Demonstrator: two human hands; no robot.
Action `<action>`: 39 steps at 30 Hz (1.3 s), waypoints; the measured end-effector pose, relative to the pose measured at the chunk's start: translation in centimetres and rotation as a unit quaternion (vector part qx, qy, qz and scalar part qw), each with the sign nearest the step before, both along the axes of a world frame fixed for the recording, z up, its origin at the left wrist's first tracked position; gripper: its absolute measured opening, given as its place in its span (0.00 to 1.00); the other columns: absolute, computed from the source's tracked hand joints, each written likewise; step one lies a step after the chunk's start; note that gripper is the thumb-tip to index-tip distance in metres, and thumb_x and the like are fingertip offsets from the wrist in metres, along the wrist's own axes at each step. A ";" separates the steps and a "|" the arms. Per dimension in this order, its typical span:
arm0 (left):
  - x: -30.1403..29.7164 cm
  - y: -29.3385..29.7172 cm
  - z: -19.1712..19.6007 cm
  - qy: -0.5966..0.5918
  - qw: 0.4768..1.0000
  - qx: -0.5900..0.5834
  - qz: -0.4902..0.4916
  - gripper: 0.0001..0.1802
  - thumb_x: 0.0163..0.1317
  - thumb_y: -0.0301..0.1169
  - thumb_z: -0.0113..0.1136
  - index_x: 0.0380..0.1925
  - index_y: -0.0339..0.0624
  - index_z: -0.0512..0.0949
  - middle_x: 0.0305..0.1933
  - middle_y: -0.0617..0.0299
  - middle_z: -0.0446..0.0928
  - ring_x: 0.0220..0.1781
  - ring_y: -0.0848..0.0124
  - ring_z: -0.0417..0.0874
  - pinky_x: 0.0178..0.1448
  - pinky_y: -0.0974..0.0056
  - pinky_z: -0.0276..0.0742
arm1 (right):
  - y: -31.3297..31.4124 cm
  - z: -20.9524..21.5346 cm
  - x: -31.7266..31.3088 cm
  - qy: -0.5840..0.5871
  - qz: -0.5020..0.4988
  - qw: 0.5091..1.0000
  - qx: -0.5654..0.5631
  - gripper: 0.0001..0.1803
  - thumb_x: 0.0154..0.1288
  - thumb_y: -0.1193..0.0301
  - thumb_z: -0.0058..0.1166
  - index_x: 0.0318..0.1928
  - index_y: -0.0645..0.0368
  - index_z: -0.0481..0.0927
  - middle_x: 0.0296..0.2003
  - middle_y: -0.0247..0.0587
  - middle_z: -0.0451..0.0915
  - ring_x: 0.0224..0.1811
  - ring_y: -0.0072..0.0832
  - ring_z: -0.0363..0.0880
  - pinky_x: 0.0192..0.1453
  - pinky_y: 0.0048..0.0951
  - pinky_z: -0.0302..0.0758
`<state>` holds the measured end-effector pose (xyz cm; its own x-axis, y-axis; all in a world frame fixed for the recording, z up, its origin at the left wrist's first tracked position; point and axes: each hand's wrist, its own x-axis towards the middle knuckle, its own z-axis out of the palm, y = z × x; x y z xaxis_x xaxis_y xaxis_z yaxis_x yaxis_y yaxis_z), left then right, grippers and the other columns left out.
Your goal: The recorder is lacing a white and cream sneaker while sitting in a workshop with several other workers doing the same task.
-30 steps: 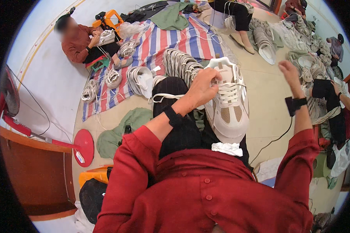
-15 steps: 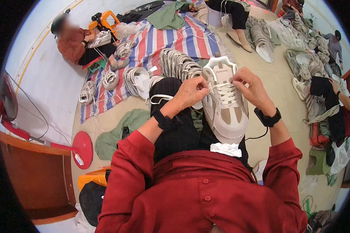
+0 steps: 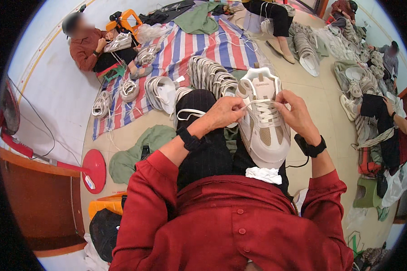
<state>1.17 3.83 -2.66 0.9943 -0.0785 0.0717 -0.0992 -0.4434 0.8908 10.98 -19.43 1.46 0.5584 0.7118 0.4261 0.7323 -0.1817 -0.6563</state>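
A white and beige sneaker point(image 3: 263, 128) rests on my lap, toe toward me. My left hand point(image 3: 225, 113) pinches the white lace point(image 3: 257, 102) at the shoe's left side near the tongue. My right hand point(image 3: 294, 113) grips the same lace on the right side of the eyelets. A loose end of lace loops over my dark trousers point(image 3: 203, 149) to the left. Both wrists wear black bands. A white crumpled cloth point(image 3: 263, 174) lies below the sneaker's toe.
A row of similar sneakers point(image 3: 210, 74) lies on a striped mat point(image 3: 203, 45) ahead. A person in red point(image 3: 92, 45) sits at the far left with shoes. Other people sit at the right. A red fan base point(image 3: 94, 170) and green cloth point(image 3: 135, 149) lie at my left.
My right hand came down from out at the right to the sneaker's laces. My left hand stayed at the shoe's left side, holding the lace.
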 end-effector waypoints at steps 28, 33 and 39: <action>-3.5 4.1 1.9 -0.130 0.951 0.245 0.137 0.08 0.62 0.31 0.51 0.25 0.41 0.73 0.21 0.47 0.74 0.28 0.45 0.76 0.33 0.50 0.70 | -0.8 -6.2 3.4 0.497 0.106 0.815 0.279 0.05 0.67 0.72 0.52 0.35 0.56 0.70 0.24 0.26 0.69 0.27 0.16 0.66 0.34 0.17 0.63; -4.4 6.5 2.6 -0.070 0.982 0.146 0.094 0.10 0.64 0.30 0.49 0.25 0.39 0.74 0.16 0.57 0.73 0.19 0.62 0.76 0.26 0.62 0.71 | -0.8 -6.1 2.5 0.472 0.060 0.841 0.259 0.05 0.66 0.70 0.52 0.36 0.56 0.71 0.25 0.25 0.69 0.27 0.15 0.66 0.34 0.16 0.63; -7.3 9.0 6.7 0.062 0.996 0.049 0.035 0.14 0.69 0.34 0.46 0.27 0.39 0.74 0.17 0.69 0.71 0.20 0.79 0.72 0.26 0.74 0.67 | -1.9 -6.0 0.8 0.443 0.024 0.875 0.195 0.06 0.66 0.69 0.52 0.37 0.57 0.72 0.25 0.24 0.70 0.26 0.13 0.66 0.35 0.16 0.63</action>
<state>-6.15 12.85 4.07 0.9983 -0.0087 -0.0573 0.0440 -0.5299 0.8469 11.76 -21.37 -4.57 0.7651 0.6414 0.0568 -0.0946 0.1992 -0.9754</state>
